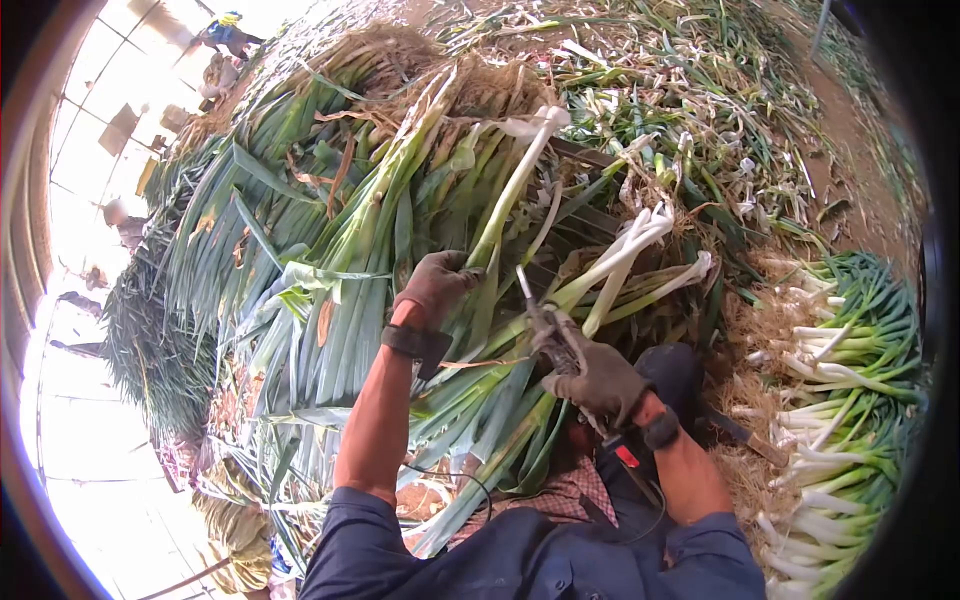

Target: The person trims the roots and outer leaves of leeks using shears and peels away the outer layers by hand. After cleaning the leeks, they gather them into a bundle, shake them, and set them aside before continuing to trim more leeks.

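My left hand, in a brown glove, is closed round a large green onion at the lower part of its stalk. The onion's white root end points up and away, with a pale loose skin by its tip. My right hand, also gloved, grips an air blow gun, whose thin metal nozzle points up toward the held stalk. Just beyond that gun, several white-stemmed green onions lie across a dark support, their leaves running down toward my lap.
A tall heap of unpeeled green onions fills the left side. Stripped leaves and skins cover the ground at the back. White-stemmed onions lie in a row on the right, beside a wooden-handled blade. Other people are at the far left.
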`<state>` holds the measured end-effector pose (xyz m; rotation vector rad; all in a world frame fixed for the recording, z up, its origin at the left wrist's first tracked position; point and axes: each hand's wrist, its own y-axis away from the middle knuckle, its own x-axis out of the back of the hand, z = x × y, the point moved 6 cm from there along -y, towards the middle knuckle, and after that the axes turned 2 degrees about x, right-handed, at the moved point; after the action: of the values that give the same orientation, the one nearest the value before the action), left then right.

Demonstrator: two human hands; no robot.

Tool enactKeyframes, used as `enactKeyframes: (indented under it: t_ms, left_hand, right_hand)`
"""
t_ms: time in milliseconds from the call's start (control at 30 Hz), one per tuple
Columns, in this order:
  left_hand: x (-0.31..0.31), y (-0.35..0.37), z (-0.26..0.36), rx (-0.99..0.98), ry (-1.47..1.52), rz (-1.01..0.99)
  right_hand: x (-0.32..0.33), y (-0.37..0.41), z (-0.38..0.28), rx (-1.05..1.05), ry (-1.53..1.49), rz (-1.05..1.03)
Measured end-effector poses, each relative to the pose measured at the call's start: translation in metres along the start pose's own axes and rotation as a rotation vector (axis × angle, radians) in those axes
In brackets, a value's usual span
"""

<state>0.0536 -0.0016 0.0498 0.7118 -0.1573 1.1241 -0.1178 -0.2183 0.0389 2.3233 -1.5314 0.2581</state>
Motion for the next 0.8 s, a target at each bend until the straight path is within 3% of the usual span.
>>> enactKeyframes:
  t_ms: [67,133,233,300,333,400,467,567,633,667,733,800]
  left_hand:
    - [-0.009,0.003,0.006,-0.135,-0.085,-0.027]
    - [-0.026,0.021,0.021,-0.157,-0.238,-0.009]
    - [-0.066,0.036,0.011,-0.190,-0.396,-0.047]
    - [-0.093,0.047,-0.001,-0.245,-0.429,-0.109]
    - [-0.105,0.060,0.006,-0.230,-0.662,-0.134]
    - [-0.111,0.078,0.005,-0.184,-0.655,-0.097]
    - [-0.109,0.080,0.004,-0.194,-0.689,-0.106]
    - [-0.065,0.074,0.017,-0.278,-0.627,-0.100]
    - [-0.028,0.053,0.026,-0.424,-0.587,0.128]
    - [-0.012,0.036,0.021,-0.399,-0.586,0.182]
    - [0.004,0.022,0.024,-0.313,-0.382,0.231]
    - [-0.001,-0.019,-0.003,-0.245,-0.209,0.185]
  right_hand:
    - [0.019,0.022,-0.020,-0.257,0.060,0.107]
    - [0.025,0.030,-0.015,-0.224,0.110,0.215]
    - [0.021,0.031,-0.035,0.057,0.144,0.200]
    - [0.022,0.024,-0.038,0.022,0.135,0.171]
    - [0.023,0.019,-0.037,-0.016,0.130,0.139]
    - [0.034,0.003,-0.028,-0.047,0.179,0.165]
    - [0.049,-0.003,-0.012,-0.359,0.229,0.273]
    - [0.042,-0.006,0.015,-0.219,0.225,0.305]
    - [0.034,-0.005,0.016,-0.100,0.203,0.292]
    - [0.035,-0.007,0.009,-0.107,0.198,0.292]
    - [0.040,-0.011,0.002,-0.314,0.156,0.257]
    - [0.036,-0.022,0.012,-0.243,0.142,0.272]
